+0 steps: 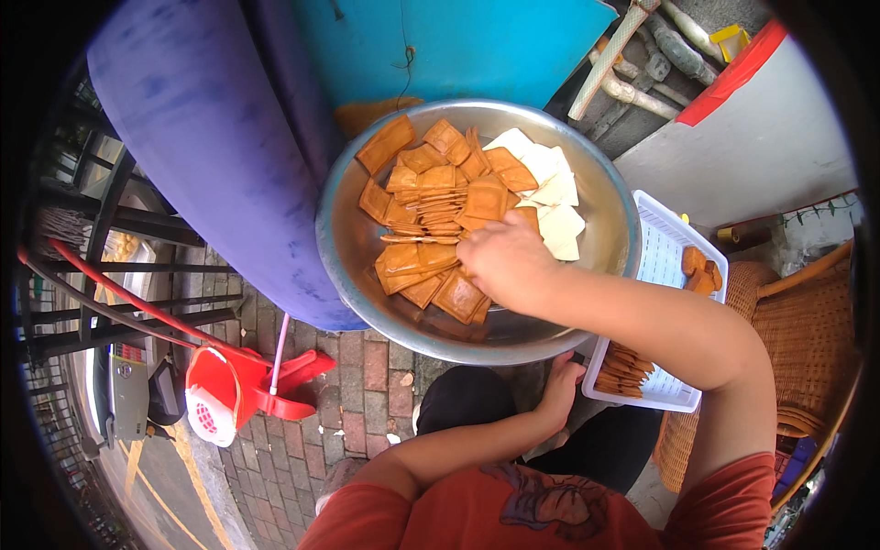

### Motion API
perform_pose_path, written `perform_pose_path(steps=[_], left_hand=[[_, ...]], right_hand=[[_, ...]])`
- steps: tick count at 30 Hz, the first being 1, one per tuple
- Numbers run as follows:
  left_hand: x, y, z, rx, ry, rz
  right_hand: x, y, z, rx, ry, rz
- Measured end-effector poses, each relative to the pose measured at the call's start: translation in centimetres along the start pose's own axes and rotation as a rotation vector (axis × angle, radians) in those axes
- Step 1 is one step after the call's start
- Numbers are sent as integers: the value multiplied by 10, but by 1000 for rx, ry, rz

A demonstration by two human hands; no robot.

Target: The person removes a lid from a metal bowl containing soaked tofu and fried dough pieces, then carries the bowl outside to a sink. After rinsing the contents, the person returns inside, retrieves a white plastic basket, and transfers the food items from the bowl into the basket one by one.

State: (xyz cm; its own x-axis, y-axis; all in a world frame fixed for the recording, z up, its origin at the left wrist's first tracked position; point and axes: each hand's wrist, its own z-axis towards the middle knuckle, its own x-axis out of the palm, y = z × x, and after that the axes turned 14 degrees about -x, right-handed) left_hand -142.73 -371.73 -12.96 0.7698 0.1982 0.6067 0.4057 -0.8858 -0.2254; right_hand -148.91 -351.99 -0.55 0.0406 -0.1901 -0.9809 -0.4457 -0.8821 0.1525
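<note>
A wide stainless steel basin point(481, 350) stands before me. In its left and middle part lie many flat brown squares of what looks like dried tofu point(419, 179), some piled loosely and some stacked on edge. Pale, cream-coloured sheets point(550, 172) lie against them on the right. My right hand point(505, 261) reaches into the basin, its fingers curled down onto the brown squares; whether they pinch one is hidden. Below the basin's rim, my left hand point(562, 385) is beside the near-left corner of a white plastic basket point(677, 361). I cannot tell whether it grips anything.
Brown pieces point(701, 270) and a row of brown slices point(623, 371) lie in the basket, which rests on a wicker chair point(797, 330). A purple-blue barrel point(220, 158) flanks the basin's left. A red mop bucket point(213, 385) stands on the brick paving point(375, 405).
</note>
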Motion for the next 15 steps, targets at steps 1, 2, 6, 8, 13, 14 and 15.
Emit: perform_pose_path(steps=[1,2,6,8,13,14,15], left_hand=[[-1,3,5,-4,7,12],[-3,6,7,-11,11,26],[-6,9,9,9,13,35],[-5,8,7,5,36,27],[-6,2,3,-20,44,33],[-6,-1,0,-32,47,34],[-7,-4,-1,-41,48,44]], right_hand=[[-10,-6,-1,111,-33,220],[-16,-14,-1,224,-67,444],[-37,-50,5,244,-215,750],[-51,-63,4,220,-246,840],[-78,-91,15,92,-153,973],[-78,-98,19,117,-104,1012],[-78,-104,22,142,-55,1050]])
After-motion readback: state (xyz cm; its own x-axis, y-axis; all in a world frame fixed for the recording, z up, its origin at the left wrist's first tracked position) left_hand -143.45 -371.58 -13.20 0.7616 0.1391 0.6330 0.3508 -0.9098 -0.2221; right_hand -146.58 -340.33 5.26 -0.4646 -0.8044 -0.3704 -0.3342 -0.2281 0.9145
